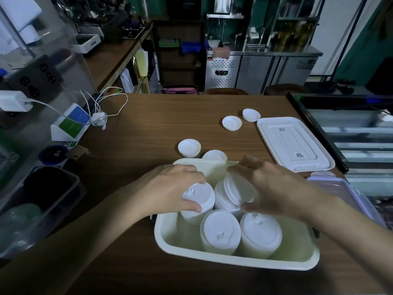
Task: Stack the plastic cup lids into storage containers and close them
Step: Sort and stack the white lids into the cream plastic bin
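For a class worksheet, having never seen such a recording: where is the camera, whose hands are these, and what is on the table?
There is no machine: a person wears one camera on the head, looking down at their own hands. The left hand grips one lid stack and the right hand grips a tilted lid stack, both inside a cream container holding two more stacks. On the wooden table lie loose lids and a flat container cover.

Charger (98,118) nr card stand (70,124), steel fridge (261,69) behind.
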{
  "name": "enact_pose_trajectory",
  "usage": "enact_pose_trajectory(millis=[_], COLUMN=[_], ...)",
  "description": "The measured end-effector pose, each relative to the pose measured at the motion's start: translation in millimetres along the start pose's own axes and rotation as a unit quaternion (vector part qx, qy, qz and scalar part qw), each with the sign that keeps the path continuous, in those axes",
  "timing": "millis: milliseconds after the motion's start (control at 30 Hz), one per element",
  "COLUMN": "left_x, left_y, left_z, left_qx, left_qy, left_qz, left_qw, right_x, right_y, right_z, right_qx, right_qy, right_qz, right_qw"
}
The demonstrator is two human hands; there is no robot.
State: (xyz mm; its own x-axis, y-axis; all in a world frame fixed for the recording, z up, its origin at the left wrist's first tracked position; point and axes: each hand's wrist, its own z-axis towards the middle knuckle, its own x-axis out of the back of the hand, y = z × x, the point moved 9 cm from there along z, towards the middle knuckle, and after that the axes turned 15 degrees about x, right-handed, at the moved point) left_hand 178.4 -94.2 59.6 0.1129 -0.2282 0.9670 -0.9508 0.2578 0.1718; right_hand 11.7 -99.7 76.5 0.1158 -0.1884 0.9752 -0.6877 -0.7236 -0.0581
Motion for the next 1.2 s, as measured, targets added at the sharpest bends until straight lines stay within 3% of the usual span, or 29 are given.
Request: enact_pose_trajectory(millis=[367, 633, 733, 833, 967, 1067, 1200], left_x=[-3.3, -2.7, 10.3, 39.0, 69.4, 59.1, 15.5], left_y=[-4.8, 2.1, 3.4, 1.0, -18.1, -53.4, -96.5], left_z=[6.4, 7.1, 8.0, 12.9, 29.8, 61.5, 109.4], left_qx=[0.034, 0.008, -0.009, -0.038, -0.086, -0.023, 0.054], left_qy=[-0.003, 0.005, 0.028, 0.069, 0.141, 0.162, 0.129], left_qz=[0.041, 0.055, 0.051, -0.042, -0.238, -0.305, -0.293], left_qw=[0.999, 0.998, 0.998, 0.996, 0.957, 0.938, 0.946], right_x=[-17.1, -8.5, 12.3, 36.9, 52.0, 47.0, 15.1], right_y=[0.9, 0.5, 3.4, 19.6, 57.8, 85.6, 109.1], right_z=[8.6, 5.7, -0.1, 0.4, 18.5, 40.3, 78.3], right_qx=[-0.005, 0.016, 0.042, 0.050, 0.061, 0.065, 0.090], right_qy=[0.009, 0.029, 0.083, 0.168, 0.230, 0.241, 0.188], right_qz=[0.036, 0.029, 0.002, 0.058, 0.165, 0.183, 0.181], right_qw=[0.999, 0.999, 0.996, 0.983, 0.957, 0.951, 0.961])
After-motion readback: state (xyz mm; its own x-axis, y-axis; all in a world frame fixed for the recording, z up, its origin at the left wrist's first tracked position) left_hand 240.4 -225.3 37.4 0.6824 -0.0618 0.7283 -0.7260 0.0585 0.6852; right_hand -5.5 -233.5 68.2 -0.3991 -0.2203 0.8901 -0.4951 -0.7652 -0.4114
